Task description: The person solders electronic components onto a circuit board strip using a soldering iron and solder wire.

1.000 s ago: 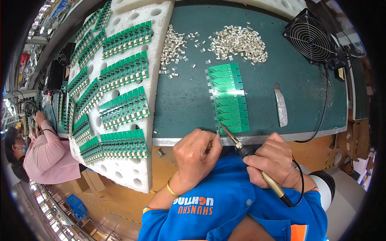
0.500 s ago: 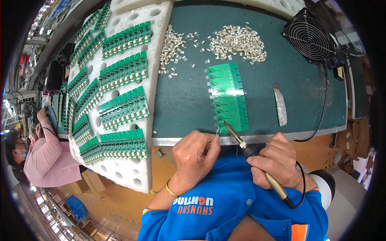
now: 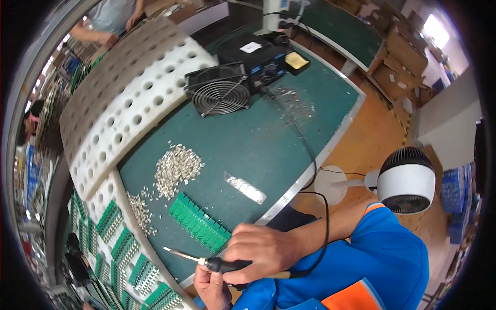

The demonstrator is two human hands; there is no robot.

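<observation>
The grip of the right hand (image 3: 264, 249) wraps the soldering iron (image 3: 216, 264) behind its metal shaft, presumably against heat; whether the left hand (image 3: 210, 289) holds anything, I cannot tell. The green board strip (image 3: 200, 222) lies on the desk (image 3: 274, 147), apparently for easy reach.

The right hand (image 3: 263, 250) covers part of the soldering iron (image 3: 221, 265). The left hand (image 3: 211, 287) is partly tucked behind them, so I can't tell if it holds anything, and the bottom edge cuts off its arm. The bits in the silver pile (image 3: 178, 168) are too tiny to tell. The top edge cuts off a person (image 3: 109, 18) in grey.
</observation>
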